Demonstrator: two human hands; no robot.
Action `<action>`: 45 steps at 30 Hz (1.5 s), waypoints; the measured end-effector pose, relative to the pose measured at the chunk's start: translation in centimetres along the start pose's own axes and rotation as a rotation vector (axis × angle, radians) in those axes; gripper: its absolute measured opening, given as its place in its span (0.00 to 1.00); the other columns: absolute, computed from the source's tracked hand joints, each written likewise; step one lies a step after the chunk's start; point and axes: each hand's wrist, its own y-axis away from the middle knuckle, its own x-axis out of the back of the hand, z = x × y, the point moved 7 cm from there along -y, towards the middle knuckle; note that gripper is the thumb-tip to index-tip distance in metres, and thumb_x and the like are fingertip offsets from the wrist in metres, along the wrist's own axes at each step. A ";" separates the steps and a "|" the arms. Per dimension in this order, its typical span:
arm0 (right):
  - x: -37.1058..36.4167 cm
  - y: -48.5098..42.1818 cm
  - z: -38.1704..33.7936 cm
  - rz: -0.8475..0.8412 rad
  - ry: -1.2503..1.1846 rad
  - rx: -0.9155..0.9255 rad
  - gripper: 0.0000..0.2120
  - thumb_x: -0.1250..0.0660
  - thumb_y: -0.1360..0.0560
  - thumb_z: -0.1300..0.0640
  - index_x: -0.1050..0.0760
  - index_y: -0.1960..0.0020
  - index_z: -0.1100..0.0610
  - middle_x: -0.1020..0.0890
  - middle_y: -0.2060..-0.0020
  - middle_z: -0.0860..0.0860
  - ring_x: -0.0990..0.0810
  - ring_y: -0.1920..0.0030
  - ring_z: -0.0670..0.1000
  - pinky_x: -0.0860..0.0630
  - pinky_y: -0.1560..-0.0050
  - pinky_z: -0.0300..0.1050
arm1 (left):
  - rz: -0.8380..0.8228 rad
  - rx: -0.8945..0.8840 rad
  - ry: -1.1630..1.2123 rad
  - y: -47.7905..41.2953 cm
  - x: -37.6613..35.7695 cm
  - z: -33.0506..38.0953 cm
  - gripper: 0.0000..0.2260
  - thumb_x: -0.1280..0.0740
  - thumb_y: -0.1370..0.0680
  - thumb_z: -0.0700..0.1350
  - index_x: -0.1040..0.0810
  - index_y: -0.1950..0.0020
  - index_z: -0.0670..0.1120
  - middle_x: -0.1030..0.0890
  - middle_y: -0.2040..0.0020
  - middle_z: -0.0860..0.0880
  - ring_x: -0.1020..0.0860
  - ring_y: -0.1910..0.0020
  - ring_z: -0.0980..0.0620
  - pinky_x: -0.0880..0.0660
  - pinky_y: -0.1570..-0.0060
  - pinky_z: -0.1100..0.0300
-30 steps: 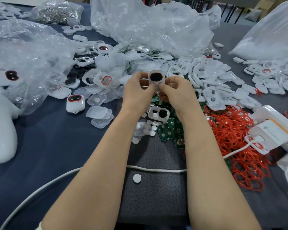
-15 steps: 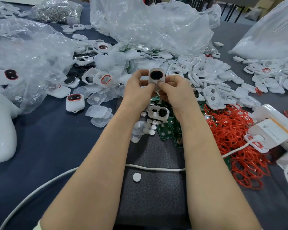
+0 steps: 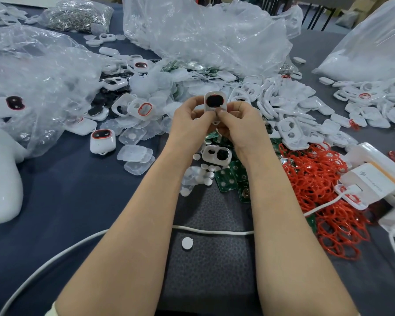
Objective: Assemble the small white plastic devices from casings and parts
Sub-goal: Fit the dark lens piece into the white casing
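Head cam: I've got a small white casing (image 3: 214, 103) pinched between both hands, held up over the middle of the table. It's glossy rounded plastic with a black oval insert edged in red. My left hand (image 3: 192, 120) grips its 9 o'clock side, my right hand (image 3: 240, 124) its 3 o'clock side, thumbs pressed together on the lower face. Long axis runs 12 to 6, black face toward me. Below my wrists sit green circuit boards (image 3: 228, 179), and at 3 o'clock a tangle of red rubber rings (image 3: 317, 185).
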 end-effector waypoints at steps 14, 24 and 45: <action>-0.3 0.3 -0.2 0.004 0.020 0.012 0.07 0.35 0.22 0.61 0.25 0.46 0.63 0.19 0.56 0.55 0.21 0.61 0.46 0.26 0.66 0.31 | 0.090 -0.015 -0.178 0.1 0.4 0.3 0.06 0.35 0.21 0.38 0.25 0.47 0.46 0.19 0.54 0.47 0.19 0.52 0.48 0.21 0.46 0.53; -0.2 0.3 -0.8 0.104 0.251 0.110 0.05 0.33 0.24 0.58 0.25 0.50 0.59 0.20 0.61 0.49 0.20 0.57 0.50 0.21 0.48 0.52 | 0.127 -0.042 -0.291 0.3 0.6 0.4 0.05 0.35 0.22 0.39 0.24 0.47 0.46 0.18 0.50 0.44 0.18 0.50 0.47 0.22 0.45 0.48; -0.9 0.6 -0.5 -0.076 -0.124 -0.002 0.07 0.38 0.20 0.63 0.23 0.46 0.61 0.20 0.62 0.52 0.20 0.63 0.44 0.23 0.60 0.36 | 0.015 0.126 0.220 -0.2 0.1 -0.6 0.12 0.33 0.23 0.37 0.25 0.39 0.38 0.18 0.54 0.44 0.20 0.55 0.52 0.23 0.51 0.62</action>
